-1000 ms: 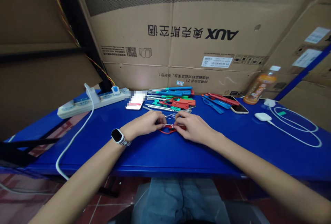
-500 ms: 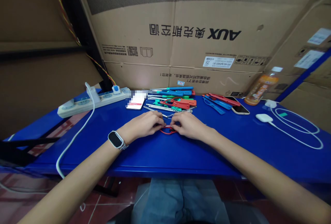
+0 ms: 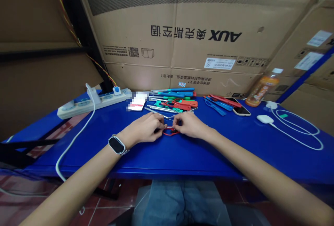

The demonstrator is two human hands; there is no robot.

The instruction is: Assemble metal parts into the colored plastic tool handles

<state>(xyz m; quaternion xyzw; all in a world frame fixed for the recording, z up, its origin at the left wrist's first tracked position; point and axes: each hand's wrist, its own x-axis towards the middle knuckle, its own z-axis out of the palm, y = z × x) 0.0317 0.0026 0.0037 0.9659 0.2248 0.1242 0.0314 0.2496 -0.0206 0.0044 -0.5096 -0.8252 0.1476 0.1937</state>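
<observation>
Between my hands, low over the blue table, is a red plastic handle piece [image 3: 171, 134] with a looped lower edge and a thin pale metal strip at its top. My left hand [image 3: 142, 128], below a wrist with a smart band, has its fingers closed at the piece's left end. At the right end, my right hand [image 3: 191, 125] pinches with thumb and forefinger. The fingertips cover much of the piece. Just behind lies a pile of tools with metal shafts, among them a red looped handle [image 3: 182, 105] and blue handles [image 3: 181, 94].
Red and blue plastic handle parts [image 3: 217, 104] lie at the right beside a phone [image 3: 242, 110]. A bottle [image 3: 262, 90] leans against the cardboard [image 3: 182, 52]. Further right is a white charger cable [image 3: 300, 142]. A power strip [image 3: 78, 107] and a lit phone [image 3: 137, 101] are at the left.
My left hand has shifted slightly down and left, its fingers curled a little more. The red piece shows slightly more to the right. My right hand stays almost in place.
</observation>
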